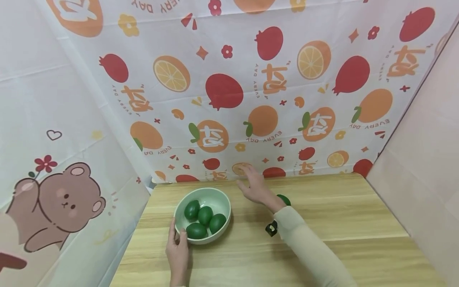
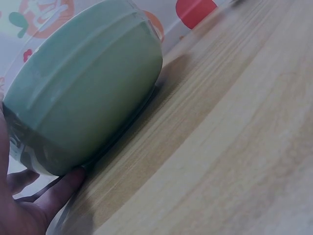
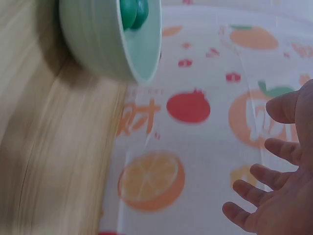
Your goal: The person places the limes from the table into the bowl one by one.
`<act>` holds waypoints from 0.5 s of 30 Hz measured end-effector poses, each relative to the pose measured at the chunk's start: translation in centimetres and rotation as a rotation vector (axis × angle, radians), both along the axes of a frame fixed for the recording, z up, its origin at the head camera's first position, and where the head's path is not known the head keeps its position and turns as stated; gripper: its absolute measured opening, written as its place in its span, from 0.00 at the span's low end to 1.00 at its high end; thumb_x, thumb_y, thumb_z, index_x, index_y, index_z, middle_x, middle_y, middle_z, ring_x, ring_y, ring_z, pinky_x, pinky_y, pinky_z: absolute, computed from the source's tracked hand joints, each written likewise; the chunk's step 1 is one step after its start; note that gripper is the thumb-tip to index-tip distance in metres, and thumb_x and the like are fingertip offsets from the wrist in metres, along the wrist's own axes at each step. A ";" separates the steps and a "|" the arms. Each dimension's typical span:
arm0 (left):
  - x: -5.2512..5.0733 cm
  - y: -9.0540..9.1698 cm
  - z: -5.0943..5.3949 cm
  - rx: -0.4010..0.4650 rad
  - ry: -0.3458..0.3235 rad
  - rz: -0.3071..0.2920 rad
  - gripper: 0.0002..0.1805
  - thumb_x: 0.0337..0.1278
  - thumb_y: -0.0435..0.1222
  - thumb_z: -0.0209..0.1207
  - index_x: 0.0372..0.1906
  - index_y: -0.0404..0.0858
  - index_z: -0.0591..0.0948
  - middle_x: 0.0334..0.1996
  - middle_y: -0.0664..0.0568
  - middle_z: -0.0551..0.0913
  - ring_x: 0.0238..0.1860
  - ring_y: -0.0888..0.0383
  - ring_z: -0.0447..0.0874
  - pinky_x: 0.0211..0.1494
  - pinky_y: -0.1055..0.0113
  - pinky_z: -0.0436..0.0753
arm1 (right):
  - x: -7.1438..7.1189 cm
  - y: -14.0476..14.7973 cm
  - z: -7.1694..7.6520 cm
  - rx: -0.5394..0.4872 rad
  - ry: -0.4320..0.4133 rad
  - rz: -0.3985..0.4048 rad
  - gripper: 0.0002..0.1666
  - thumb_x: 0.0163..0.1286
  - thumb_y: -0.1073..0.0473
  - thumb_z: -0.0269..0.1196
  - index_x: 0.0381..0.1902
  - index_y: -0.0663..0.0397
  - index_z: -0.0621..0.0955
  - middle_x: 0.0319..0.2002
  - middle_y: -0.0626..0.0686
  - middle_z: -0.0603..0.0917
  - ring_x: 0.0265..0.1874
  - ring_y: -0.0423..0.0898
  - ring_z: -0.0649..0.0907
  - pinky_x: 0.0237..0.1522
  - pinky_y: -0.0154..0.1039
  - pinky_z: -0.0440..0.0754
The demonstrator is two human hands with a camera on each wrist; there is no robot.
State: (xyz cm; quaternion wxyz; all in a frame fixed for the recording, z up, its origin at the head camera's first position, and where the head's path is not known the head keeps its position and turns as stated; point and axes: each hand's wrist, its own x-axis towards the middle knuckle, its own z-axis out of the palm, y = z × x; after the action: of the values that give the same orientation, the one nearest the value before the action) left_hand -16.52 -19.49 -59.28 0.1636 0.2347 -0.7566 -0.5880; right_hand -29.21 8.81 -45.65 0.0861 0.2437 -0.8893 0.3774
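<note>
A pale green bowl (image 1: pixel 226 199) stands on the wooden table and holds several smooth, dark green, egg-shaped fruits (image 1: pixel 192 209), perhaps avocados. At its near left side, my left hand (image 1: pixel 177 249) holds the bowl, thumb and fingers spread round the outer wall. The left wrist view shows fingertips (image 2: pixel 73 178) touching low on the bowl's wall (image 2: pixel 98 88). My right hand (image 1: pixel 255 186) is in the air right of the bowl, towards the back wall, fingers apart and nothing in it. Another green fruit (image 1: pixel 284 199) lies on the table, partly hidden behind the right wrist.
A white fruit-print cloth (image 1: pixel 244 131) hangs along the table's back edge. Pale sheets stand at left and right, the left one with a printed bear (image 1: pixel 66 199). A small black device (image 1: pixel 271 228) sits at the right wrist. The wooden table (image 1: pixel 340 215) extends to the right.
</note>
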 end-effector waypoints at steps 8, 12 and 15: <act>-0.2 0.0 0.0 0.001 -0.016 0.009 0.32 0.76 0.47 0.47 0.78 0.71 0.54 0.81 0.48 0.57 0.69 0.43 0.71 0.67 0.63 0.76 | -1.3 5.0 -1.3 0.033 -0.042 -0.075 0.33 0.76 0.50 0.56 0.75 0.51 0.67 0.77 0.61 0.64 0.77 0.63 0.62 0.76 0.75 0.59; -0.4 0.0 0.0 -0.007 -0.003 0.000 0.32 0.76 0.47 0.47 0.80 0.66 0.55 0.81 0.45 0.58 0.70 0.40 0.71 0.71 0.48 0.77 | -1.7 7.1 -2.1 0.052 -0.027 -0.106 0.33 0.75 0.52 0.58 0.74 0.52 0.68 0.75 0.62 0.67 0.75 0.64 0.66 0.75 0.70 0.64; -0.6 0.0 0.0 -0.003 0.005 0.002 0.32 0.76 0.46 0.47 0.80 0.64 0.55 0.81 0.44 0.58 0.70 0.39 0.71 0.74 0.42 0.73 | -2.0 8.4 -2.7 0.074 -0.034 -0.123 0.33 0.75 0.53 0.59 0.73 0.55 0.68 0.74 0.63 0.69 0.73 0.63 0.68 0.75 0.66 0.68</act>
State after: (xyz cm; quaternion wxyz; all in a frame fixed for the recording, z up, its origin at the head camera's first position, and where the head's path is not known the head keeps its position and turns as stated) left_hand -17.09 -19.45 -59.32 0.1665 0.2337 -0.7569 -0.5872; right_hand -31.17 17.26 -48.32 0.0850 0.1851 -0.9173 0.3421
